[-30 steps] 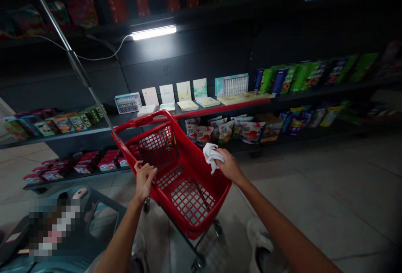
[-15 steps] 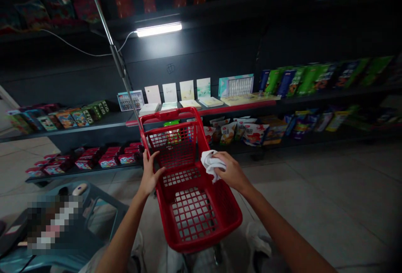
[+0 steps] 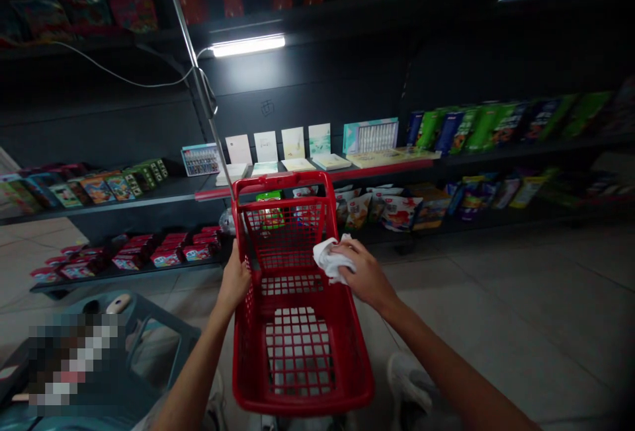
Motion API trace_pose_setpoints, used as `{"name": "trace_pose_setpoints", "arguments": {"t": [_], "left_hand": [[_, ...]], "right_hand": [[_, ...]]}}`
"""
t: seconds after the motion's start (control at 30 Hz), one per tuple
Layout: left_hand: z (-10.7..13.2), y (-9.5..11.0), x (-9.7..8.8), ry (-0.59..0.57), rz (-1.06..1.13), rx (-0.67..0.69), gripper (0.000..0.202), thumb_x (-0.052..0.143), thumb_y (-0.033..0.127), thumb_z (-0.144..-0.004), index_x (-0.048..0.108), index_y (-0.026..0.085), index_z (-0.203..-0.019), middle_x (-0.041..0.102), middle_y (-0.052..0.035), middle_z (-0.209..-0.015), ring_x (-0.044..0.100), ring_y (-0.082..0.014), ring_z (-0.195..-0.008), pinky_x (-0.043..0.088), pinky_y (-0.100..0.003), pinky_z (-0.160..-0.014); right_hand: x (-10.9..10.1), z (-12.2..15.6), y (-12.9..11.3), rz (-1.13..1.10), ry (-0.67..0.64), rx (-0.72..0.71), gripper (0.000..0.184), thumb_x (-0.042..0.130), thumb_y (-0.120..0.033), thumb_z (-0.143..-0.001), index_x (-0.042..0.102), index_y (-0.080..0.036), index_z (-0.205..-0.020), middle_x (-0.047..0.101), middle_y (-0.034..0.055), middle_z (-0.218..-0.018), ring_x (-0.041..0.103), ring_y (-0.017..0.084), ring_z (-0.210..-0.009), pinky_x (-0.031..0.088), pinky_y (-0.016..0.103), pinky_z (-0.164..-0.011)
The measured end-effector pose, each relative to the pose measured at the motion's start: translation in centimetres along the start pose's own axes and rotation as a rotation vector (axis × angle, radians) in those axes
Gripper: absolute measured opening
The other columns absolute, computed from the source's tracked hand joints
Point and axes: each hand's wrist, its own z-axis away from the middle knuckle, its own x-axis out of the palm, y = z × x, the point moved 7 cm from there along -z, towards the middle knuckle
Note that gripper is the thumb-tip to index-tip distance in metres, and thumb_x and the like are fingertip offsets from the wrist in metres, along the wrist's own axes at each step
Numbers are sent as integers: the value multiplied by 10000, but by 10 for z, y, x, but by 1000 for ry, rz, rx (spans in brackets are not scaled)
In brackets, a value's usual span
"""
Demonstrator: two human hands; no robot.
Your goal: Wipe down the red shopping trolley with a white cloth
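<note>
Dark store shelves (image 3: 114,203) run across the back of the frame, lit by a strip light (image 3: 248,45) at upper centre, with snack bags (image 3: 401,213) lined up on a low shelf right of centre. A red shopping basket (image 3: 278,183) is held at lower centre, its left side gripped by the closed left hand (image 3: 235,280). A crumpled white cloth (image 3: 331,260) is clutched in the right hand (image 3: 366,274), over the basket and in front of its far mesh wall.

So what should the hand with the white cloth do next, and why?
Probably wipe the red basket along its rim next: the right hand holds the white cloth beside it, and the left hand grips the opposite side, steadying it.
</note>
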Motion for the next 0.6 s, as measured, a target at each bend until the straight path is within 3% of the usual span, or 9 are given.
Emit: {"name": "trace_pose_setpoints", "arguments": {"t": [0.1,0.27,0.43,0.5,0.6], "left_hand": [[1,0,-1,-2,19,-17,681,429,213,-937,309,198,-1607,374,-78,-1651,382,-240,-1513,326,-433,-1249],[4,-11,1,7,19,-89,703,431,212,-938,278,168,-1623,342,-77,-1661,335,-229,-1531,274,-410,-1271],[3,-14,1,14,12,-88,710,444,186,-928,292,178,-1621,341,-54,-1659,344,-217,-1526,278,-383,-1270],[2,-15,2,7,8,-88,731,454,182,-924,266,196,-1630,362,-54,-1649,389,-222,-1504,308,-394,-1260],[3,-16,2,5,4,-100,752,473,180,-915,251,185,-1634,393,-75,-1633,448,-234,-1470,334,-414,-1249]], "right_hand": [[0,-32,2,70,100,-62,455,476,-64,-793,727,-211,-1142,608,78,-1264,543,244,-1233,408,429,-1149],[13,-112,1,56,284,-93,463,501,-60,-801,728,-184,-1185,576,101,-1297,527,263,-1250,403,433,-1163],[81,-176,-27,-5,310,-53,494,567,-71,-821,659,-176,-1295,487,129,-1358,535,252,-1232,470,389,-1099],[116,-187,-40,64,238,-91,464,547,-63,-868,660,-200,-1296,496,125,-1373,521,251,-1242,476,387,-1084],[159,-185,-47,243,113,-254,431,477,-84,-965,650,-246,-1324,562,108,-1343,480,256,-1275,387,437,-1167]]}}
